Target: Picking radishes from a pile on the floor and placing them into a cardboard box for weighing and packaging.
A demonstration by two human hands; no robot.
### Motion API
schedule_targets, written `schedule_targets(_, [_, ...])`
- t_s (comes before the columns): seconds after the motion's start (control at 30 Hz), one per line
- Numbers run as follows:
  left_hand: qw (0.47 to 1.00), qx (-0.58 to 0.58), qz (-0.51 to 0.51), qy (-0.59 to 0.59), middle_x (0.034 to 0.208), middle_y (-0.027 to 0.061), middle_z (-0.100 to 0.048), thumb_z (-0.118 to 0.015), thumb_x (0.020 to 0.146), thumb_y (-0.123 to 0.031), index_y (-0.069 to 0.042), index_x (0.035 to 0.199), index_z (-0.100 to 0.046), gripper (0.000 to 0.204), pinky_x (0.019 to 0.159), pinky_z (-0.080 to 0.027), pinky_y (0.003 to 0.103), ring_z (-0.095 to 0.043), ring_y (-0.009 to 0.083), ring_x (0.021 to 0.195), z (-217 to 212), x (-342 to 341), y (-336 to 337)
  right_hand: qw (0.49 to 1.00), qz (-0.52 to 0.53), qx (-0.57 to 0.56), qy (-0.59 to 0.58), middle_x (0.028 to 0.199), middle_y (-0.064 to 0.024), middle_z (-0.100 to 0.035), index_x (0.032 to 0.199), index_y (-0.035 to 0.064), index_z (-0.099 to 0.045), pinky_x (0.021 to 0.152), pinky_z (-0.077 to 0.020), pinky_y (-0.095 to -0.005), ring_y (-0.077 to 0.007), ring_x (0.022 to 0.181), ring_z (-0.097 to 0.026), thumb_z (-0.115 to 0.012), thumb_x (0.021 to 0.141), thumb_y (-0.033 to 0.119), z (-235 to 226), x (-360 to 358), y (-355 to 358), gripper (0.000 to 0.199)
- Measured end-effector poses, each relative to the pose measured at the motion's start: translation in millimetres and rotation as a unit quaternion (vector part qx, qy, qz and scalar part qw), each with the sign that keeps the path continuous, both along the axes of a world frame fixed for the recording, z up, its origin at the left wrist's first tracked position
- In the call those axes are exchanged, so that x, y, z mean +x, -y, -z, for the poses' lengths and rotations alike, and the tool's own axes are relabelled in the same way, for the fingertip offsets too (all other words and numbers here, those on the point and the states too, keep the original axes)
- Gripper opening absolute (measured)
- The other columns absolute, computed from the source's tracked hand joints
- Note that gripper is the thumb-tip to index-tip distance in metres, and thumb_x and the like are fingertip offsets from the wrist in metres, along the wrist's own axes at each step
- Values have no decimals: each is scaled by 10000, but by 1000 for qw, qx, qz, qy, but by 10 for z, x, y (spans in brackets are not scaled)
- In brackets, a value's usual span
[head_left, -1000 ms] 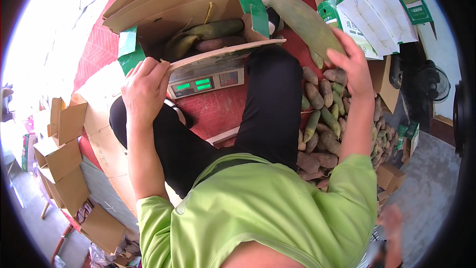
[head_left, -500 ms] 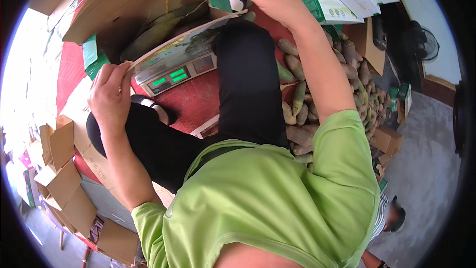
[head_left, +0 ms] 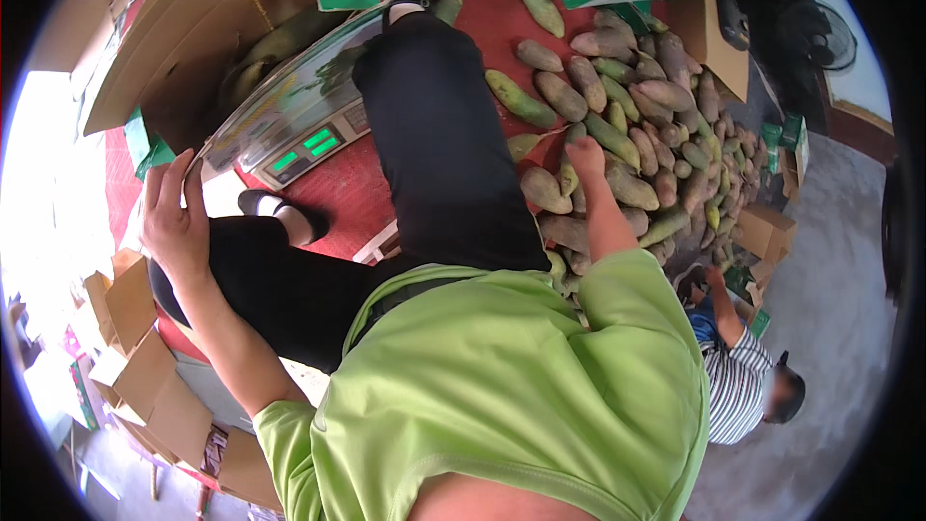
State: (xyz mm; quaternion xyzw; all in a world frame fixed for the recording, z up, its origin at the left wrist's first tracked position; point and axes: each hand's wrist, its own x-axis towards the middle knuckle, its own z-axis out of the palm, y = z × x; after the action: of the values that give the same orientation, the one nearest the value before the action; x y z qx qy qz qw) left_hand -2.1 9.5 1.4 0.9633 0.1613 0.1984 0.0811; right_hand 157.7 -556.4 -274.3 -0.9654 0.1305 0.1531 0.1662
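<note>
A few fruits lie in the cardboard box (head_left: 207, 34); left hand (head_left: 176, 222) grips its edge, while open right hand (head_left: 585, 156) reaches the large fruit pile (head_left: 646, 135).

Red floor mat (head_left: 357, 188) carries a heap of green-brown fruits (head_left: 637, 135), a weighing scale (head_left: 299, 125), cardboard boxes (head_left: 145, 367).

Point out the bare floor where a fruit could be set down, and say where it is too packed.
Free: the red mat between the scale and the black trouser leg, and the red strip between that leg and the fruit pile. Crowded: the pile around the right hand, and the carton on the scale by the left hand.
</note>
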Motion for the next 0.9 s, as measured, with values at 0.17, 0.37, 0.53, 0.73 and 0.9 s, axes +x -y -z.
schedule_targets(0.17, [1000,-16,12,14,843,50,-616,-681,820,-88,-99,972,-692,153,643,-494,323,-628,232,725,24,26,7,982,174,12,-66,879,-180,-673,895,-36,-640,754,-485,-425,-292,867,-659,-745,682,249,467,-438,564,371])
schedule_targets(0.37, [1000,4,0,9,802,45,-590,-687,809,-114,-119,977,-690,168,609,-479,334,-608,236,681,11,24,16,974,166,-48,-143,1242,-235,-548,1273,3,-431,927,-463,-449,-368,1152,-550,-781,688,333,499,-501,400,757])
schedule_targets(0.53, [1000,12,-7,-10,811,42,-596,-694,811,-149,-117,962,-684,155,619,-483,343,-615,239,708,-26,22,38,953,243,7,-179,1302,-219,-511,1408,50,-316,958,-465,-461,-379,1171,-530,-802,682,269,588,-493,361,901])
schedule_targets(0.73, [1000,21,3,-9,811,38,-598,-697,803,-149,-111,950,-682,153,624,-493,341,-618,234,718,-33,65,44,945,273,21,-178,1281,-166,-523,1363,69,-428,737,-540,-501,-356,1076,-570,-800,754,225,847,-484,632,731])
schedule_targets(0.9, [999,40,10,-11,803,35,-592,-696,795,-148,-104,932,-680,145,622,-496,341,-616,228,724,-71,27,37,941,291,42,-167,1236,-156,-556,1351,85,-447,719,-535,-486,-340,1036,-587,-792,767,238,605,-430,346,696])
